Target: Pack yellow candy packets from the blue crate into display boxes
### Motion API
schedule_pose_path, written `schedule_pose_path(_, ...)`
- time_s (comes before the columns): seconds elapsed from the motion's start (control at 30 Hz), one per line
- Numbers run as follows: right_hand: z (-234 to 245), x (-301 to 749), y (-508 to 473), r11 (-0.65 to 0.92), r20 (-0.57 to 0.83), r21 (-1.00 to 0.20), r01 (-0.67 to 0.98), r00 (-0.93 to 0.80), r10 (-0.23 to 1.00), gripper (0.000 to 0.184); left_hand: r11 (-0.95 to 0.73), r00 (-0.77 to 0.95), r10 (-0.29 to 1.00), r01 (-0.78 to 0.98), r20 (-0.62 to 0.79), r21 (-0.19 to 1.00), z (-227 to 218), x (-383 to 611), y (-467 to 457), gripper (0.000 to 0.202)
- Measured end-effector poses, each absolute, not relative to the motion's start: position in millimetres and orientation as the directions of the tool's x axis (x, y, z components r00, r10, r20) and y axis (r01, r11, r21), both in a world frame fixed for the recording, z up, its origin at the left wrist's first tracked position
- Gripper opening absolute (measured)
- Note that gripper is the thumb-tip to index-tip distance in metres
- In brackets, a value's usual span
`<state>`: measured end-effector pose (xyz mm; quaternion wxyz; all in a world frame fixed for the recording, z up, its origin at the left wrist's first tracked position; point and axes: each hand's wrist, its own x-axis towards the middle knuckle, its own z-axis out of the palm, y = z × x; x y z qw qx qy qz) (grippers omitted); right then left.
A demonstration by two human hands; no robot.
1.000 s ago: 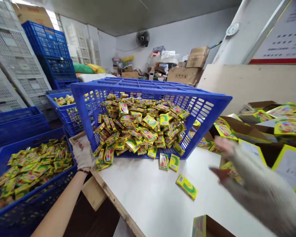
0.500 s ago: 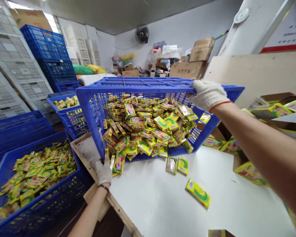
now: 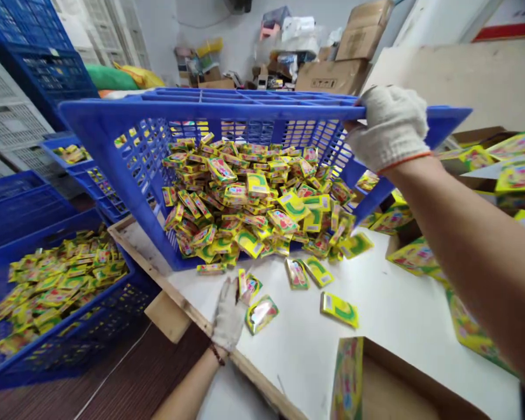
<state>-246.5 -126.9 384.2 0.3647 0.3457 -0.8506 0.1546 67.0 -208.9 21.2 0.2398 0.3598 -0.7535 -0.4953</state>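
White counter (image 3: 297, 326): blue plastic crate (image 3: 227, 111) on side, yellow-green boxes (image 3: 245, 198) inside and near. Right hand (image 3: 389, 125) gripping crate edge; left hand (image 3: 228, 315) beside boxes, grip state unclear.

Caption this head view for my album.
Gloved right hand grips a tipped blue crate of small yellow cartons; gloved left hand beside loose ones on white tabletop.

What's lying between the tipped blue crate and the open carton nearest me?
The head view shows a few yellow packets on the white tabletop between the crate and carton.
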Motion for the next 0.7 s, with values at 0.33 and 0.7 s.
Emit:
schedule_pose_path(0.33,219,-47,9,0.319,0.236,-0.549,-0.772,-0.510,-0.828,0.041,0.494,-0.755,-0.649,-0.329,0.090,0.805,48,91,-198,0.032)
schedule_pose_path(0.7,88,53,79,0.635,-0.224,-0.676,-0.373,-0.717,-0.660,0.053,0.600,-0.857,-0.510,-0.418,-0.078,0.682,100,40,-187,0.033)
